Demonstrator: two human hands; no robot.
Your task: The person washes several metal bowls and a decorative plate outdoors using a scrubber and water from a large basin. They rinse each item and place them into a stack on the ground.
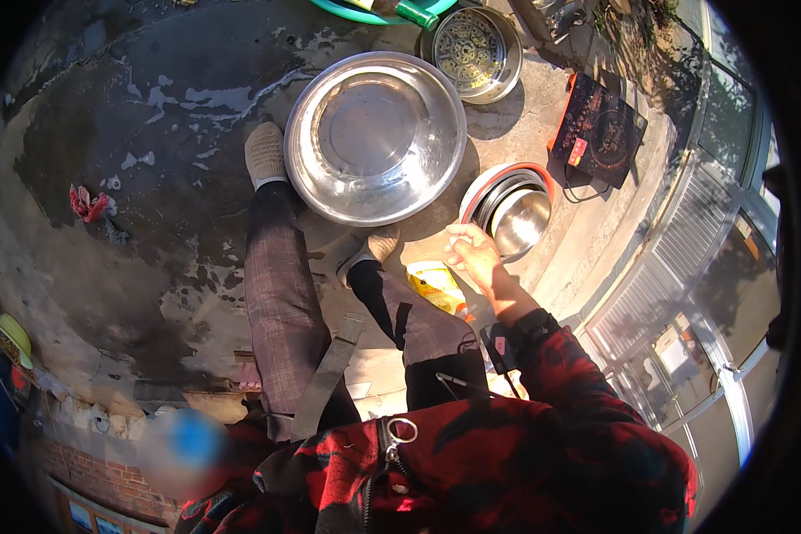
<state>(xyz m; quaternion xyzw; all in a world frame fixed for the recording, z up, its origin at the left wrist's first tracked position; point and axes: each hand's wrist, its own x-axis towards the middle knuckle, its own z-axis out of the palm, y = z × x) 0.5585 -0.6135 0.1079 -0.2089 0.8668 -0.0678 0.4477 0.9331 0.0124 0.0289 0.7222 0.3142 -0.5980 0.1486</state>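
My right hand (474, 253) hovers with loosely bent fingers just before a stack of nested bowls, and nothing shows in its grasp. The stack holds a shiny stainless steel bowl (522, 220) inside darker metal ones and an outer white bowl with a red rim (470, 193). Whether the fingertips touch the rim, I cannot tell. Below the hand lies a yellow and white plastic bottle (436, 286) with an orange-red cap. Before my feet stands a large stainless steel basin (367, 127). My left hand is out of view; a blurred patch covers the area near the left sleeve's end.
A metal pot with a perforated steamer plate (470, 50) stands behind the basin. At the right, an induction cooker (604, 130) rests by a concrete step (581, 247). A green tub (347, 12) holds a green bottle (417, 15). Wet concrete (173, 153) and a crumpled red item (88, 203) lie left.
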